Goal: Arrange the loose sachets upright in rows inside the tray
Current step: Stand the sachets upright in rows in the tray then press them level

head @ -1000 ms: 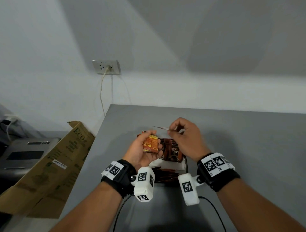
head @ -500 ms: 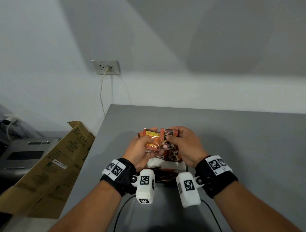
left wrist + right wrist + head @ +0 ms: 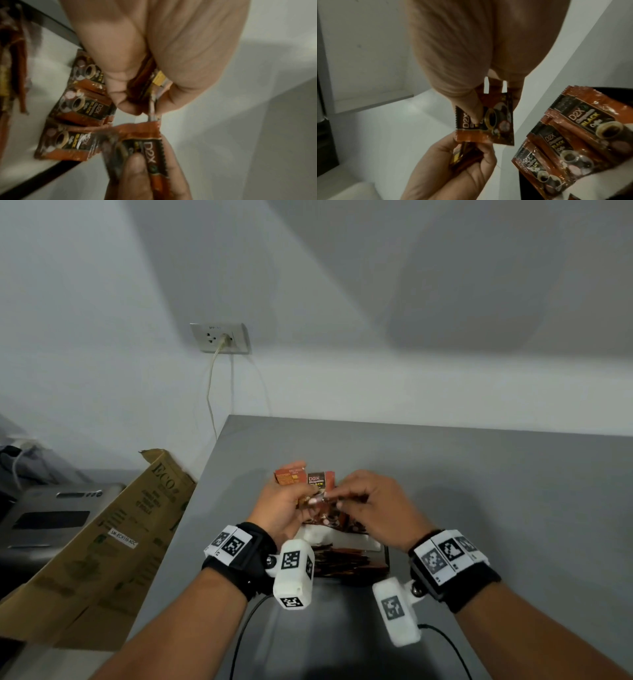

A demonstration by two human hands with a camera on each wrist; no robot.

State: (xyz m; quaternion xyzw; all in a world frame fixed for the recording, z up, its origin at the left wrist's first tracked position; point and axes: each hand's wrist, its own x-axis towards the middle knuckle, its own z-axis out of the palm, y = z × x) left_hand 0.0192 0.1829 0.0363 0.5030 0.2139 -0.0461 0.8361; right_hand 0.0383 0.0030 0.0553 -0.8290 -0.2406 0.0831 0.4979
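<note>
Right wrist view showed the right hand (image 3: 453, 56) pinching one sachet (image 3: 485, 121) against the left hand's (image 3: 453, 169) gripped stack (image 3: 464, 154). Probably gathering; next, stand them in the tray (image 3: 386, 559).

A stack of sachets (image 3: 291, 478) is gripped in the left hand (image 3: 279, 508); one sachet (image 3: 320, 481) is pinched by the right hand (image 3: 375, 508) just beside it, above the tray (image 3: 385, 559).
</note>
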